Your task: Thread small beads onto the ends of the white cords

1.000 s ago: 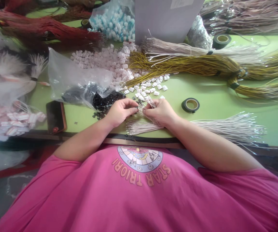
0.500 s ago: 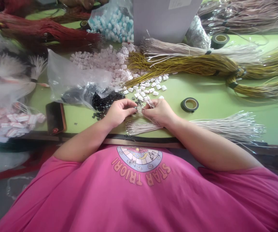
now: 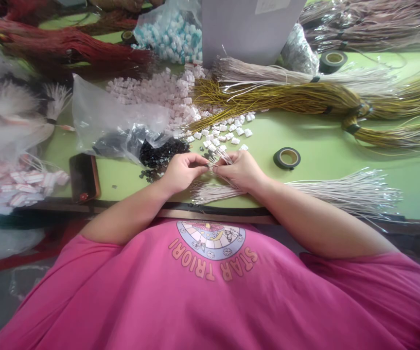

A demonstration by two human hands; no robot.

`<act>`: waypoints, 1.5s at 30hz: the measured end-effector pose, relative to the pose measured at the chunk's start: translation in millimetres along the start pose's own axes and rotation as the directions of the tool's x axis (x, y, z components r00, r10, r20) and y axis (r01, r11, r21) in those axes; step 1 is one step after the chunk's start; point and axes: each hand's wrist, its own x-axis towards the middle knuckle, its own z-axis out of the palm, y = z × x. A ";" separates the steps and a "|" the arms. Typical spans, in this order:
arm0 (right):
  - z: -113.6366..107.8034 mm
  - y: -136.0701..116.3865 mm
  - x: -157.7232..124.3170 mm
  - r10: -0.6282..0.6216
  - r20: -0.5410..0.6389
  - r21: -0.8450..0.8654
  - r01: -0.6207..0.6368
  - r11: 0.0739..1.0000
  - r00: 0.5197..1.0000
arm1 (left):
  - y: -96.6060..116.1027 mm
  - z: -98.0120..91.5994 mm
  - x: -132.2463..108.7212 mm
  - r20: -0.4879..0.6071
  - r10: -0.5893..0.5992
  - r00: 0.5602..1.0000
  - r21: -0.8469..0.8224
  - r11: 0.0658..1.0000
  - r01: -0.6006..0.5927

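- The left hand has thumb and forefinger drawn together in a pinch on a tiny dark piece, too small to make out in detail.
- The right hand is closed around a small bunch of thin white wires, whose ends stick out past the fingers toward the left hand; the two hands' fingertips are just beside each other.
- Below the right hand and forearm, a larger bundle of thin white wires with shiny tips lies along the near edge of the pale green counter.
- Just beyond the left hand is a heap of small black pieces, partly under a clear plastic bag.
- Small white plastic blocks are piled farther back, some scattered near the right hand.
- A black roll of tape lies flat right of the right hand.
- Long yellow-and-dark wires stretch across the counter behind the roll.
- A dark phone with a reddish edge lies at the left, well apart from the hands.
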 end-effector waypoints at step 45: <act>-9.0 12.3 5.9 0.101 0.093 0.299 -0.125 0.946 0.990 | -0.4 -22.0 0.7 0.030 0.094 0.995 0.235 0.967 -0.098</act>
